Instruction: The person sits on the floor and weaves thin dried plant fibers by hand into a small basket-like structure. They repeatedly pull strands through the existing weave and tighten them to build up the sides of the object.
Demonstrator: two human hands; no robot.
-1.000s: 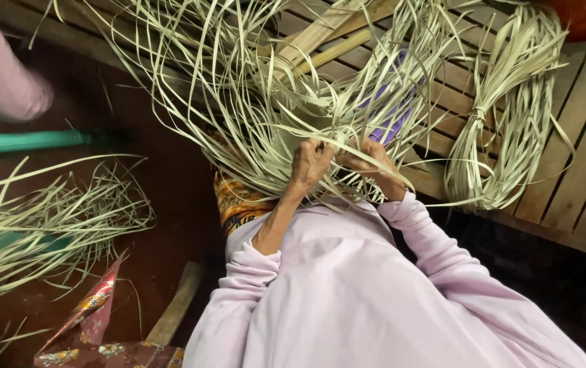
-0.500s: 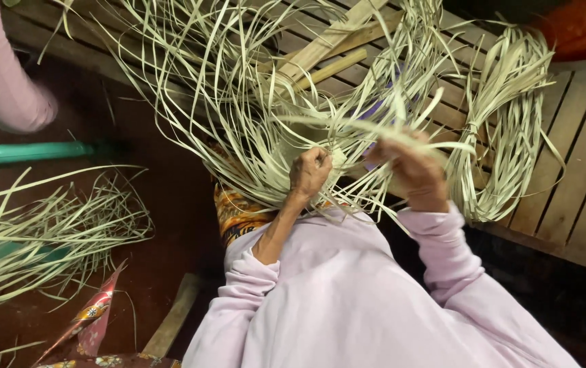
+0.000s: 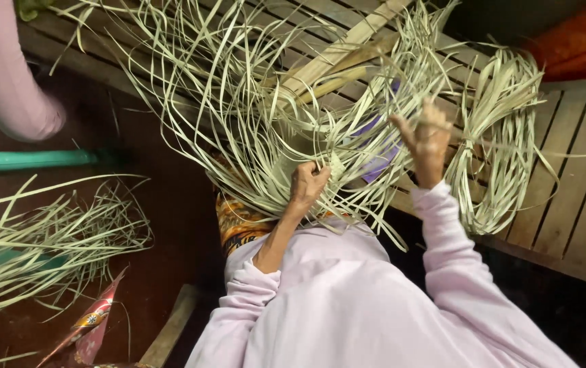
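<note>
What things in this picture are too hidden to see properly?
Head view only:
- The woven piece under the left hand: loose strips cover it.
- The purple thing: strips hide most of it.
- The right hand fingertips: blurred among strips.
- The pink sleeve at top left: cut off by the edge.
- The person's lap: hidden by their pink top.

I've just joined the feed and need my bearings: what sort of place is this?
Probably a home weaving spot on a raised slatted wooden platform. Loose pale leaf strips spread over it, a tied coil of strips lies alongside, and both hands work the strips.
</note>
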